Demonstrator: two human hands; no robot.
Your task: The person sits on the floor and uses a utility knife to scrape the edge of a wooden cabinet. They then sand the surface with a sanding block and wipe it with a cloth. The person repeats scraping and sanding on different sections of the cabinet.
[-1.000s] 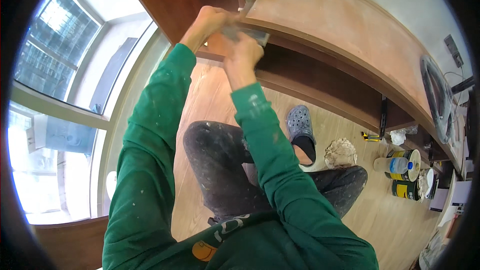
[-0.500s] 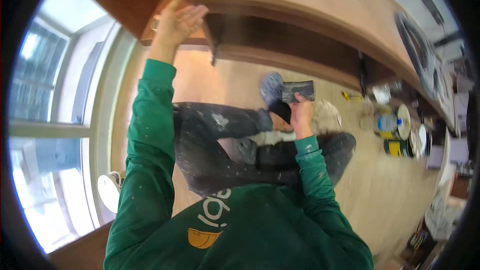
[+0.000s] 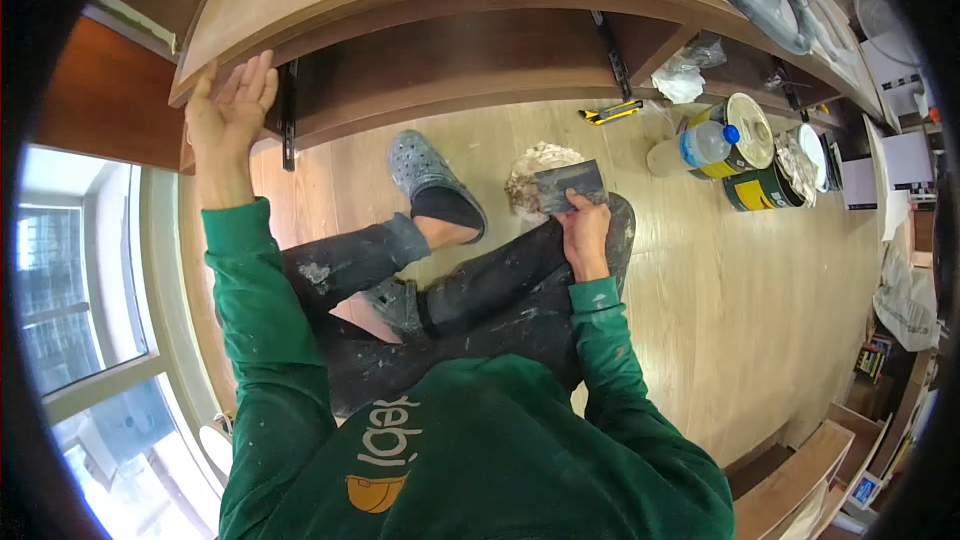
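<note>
Dark flat plate (image 3: 570, 180), head view: right hand (image 3: 586, 235) is pinching it in front of the cabinet (image 3: 430, 55), well apart from the cabinet's edge, floor (image 3: 490, 130) stretching between. Left hand (image 3: 228, 120) is facing palm up, fingers loosely spread, at the cabinet's left front edge; contact unclear.

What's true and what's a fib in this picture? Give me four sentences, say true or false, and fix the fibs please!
1. The right hand holds a flat dark rectangular piece. True.
2. The plastic bottle has a blue cap. True.
3. The left hand is squeezing the plastic bottle. False: it is open and holds nothing.
4. The utility knife is pink. False: it is yellow and black.
</note>
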